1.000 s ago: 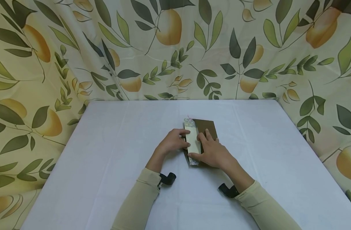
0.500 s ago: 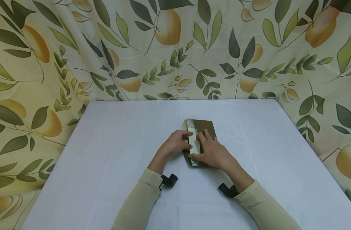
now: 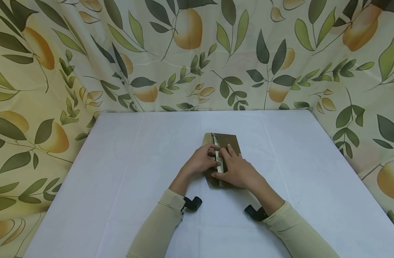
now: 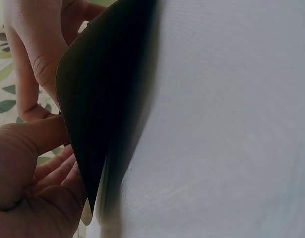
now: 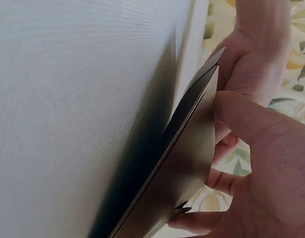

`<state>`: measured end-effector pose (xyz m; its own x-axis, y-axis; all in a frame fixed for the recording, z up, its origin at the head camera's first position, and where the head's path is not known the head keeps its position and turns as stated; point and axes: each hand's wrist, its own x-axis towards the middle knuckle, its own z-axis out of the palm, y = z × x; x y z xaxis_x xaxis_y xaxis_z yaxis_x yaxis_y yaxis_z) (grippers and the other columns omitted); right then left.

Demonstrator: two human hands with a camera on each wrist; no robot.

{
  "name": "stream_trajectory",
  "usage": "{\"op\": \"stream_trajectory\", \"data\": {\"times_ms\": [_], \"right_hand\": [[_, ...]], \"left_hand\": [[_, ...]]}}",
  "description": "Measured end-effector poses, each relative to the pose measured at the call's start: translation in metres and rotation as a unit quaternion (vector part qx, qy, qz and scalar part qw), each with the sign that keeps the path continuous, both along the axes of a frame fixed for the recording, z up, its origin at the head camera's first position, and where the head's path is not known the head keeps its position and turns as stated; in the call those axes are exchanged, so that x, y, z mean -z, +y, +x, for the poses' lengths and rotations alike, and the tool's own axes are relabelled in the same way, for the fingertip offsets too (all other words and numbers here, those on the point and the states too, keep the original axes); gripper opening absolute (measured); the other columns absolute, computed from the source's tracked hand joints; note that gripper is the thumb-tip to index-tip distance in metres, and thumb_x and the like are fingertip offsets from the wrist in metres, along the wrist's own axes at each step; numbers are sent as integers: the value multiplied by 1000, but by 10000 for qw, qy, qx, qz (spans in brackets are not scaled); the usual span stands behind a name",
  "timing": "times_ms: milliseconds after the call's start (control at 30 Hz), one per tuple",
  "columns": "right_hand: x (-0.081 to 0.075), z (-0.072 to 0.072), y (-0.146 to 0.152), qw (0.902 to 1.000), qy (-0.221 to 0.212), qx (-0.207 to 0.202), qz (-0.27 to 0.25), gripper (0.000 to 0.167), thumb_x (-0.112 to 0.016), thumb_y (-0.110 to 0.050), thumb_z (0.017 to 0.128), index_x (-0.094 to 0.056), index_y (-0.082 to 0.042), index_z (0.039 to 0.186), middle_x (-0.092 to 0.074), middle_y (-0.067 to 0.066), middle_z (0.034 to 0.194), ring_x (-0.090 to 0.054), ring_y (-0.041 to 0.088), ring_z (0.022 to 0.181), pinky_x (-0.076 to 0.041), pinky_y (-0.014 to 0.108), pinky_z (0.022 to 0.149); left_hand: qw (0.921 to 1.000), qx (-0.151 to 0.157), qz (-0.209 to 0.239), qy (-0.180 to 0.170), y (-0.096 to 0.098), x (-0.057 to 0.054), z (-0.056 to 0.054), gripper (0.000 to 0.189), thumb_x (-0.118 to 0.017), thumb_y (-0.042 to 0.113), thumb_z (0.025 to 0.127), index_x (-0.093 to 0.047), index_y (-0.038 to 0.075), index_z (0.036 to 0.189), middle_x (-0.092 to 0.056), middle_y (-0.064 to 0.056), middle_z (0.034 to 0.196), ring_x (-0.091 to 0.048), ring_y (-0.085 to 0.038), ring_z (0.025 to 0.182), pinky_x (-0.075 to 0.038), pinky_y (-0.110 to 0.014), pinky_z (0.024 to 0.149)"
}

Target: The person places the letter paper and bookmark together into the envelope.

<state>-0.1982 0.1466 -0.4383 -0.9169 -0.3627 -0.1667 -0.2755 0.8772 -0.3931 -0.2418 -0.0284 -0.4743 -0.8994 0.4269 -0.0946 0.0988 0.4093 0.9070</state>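
A brown envelope (image 3: 228, 139) lies at mid-table with its lighter flap (image 3: 207, 138) laid out to the left. A narrow strip of a pale card (image 3: 220, 168) with a patterned end shows at the opening; the rest is hidden inside. My left hand (image 3: 200, 160) pinches the card's left edge between thumb and fingers. Spread over the envelope's right part, my right hand (image 3: 238, 170) holds its front by the opening. Seen in the right wrist view, the thumb and fingers of my right hand (image 5: 278, 163) grip the brown envelope (image 5: 184, 153).
A white cloth (image 3: 145, 186) covers the table. Behind and beside it hangs a curtain (image 3: 190, 64) printed with fruit and leaves. Black camera mounts (image 3: 193, 204) sit on both wrists.
The pale card has slid rightward into the envelope, so its visible strip is much narrower and more of the flap shows. My left hand has moved right with it; the right hand stays nearly still.
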Motion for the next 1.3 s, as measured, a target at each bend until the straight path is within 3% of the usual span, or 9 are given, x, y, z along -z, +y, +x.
{"op": "stream_trajectory", "data": {"times_ms": [133,333,667,800,1067,1300], "right_hand": [[-1,1,-1,10000,-29,-23,33,63,-74,-54,92,-44,-13,129,-15,35,163,-37,70,128,-45,73,92],[-1,1,-1,9999,-41,-14,110,70,-73,-54,92,-41,-11,136,-14,34,164,-34,72,128,-48,73,86],[-1,2,-1,9999,7,-16,144,72,-74,-53,92,-40,-10,139,-16,34,164,-37,72,127,-48,73,84],[-1,3,-2,9999,-12,-2,105,70,-74,-53,92,-41,-13,138,-15,33,164,-36,72,128,-47,73,87],[0,0,-2,9999,12,42,115,64,-75,-53,91,-46,-15,133,-16,33,164,-38,72,126,-50,70,81],[2,0,-1,9997,149,195,86,64,-78,-52,89,-46,-17,133,-18,33,164,-43,70,124,-50,70,81]], "left_hand": [[9999,-31,147,13,2,0,2,52,-77,1,90,-55,5,137,-70,-11,124,-66,-23,111,-49,-38,96],[9997,-43,231,27,7,2,2,50,-77,0,91,-54,5,135,-72,-11,123,-71,-20,98,-53,-34,89],[9998,-157,136,-19,10,2,2,51,-79,4,91,-54,5,136,-73,-9,122,-70,-20,103,-52,-36,95],[9999,-96,46,29,1,-4,1,47,-79,11,92,-59,7,134,-74,-5,120,-69,-19,109,-48,-39,99],[9984,-156,534,-65,-28,-13,-7,40,-75,6,93,-64,1,131,-73,-11,119,-70,-22,106,-55,-34,85],[9946,-546,825,-302,-52,-20,-11,41,-74,1,89,-66,1,129,-73,-13,115,-73,-22,92,-55,-35,81]]}}
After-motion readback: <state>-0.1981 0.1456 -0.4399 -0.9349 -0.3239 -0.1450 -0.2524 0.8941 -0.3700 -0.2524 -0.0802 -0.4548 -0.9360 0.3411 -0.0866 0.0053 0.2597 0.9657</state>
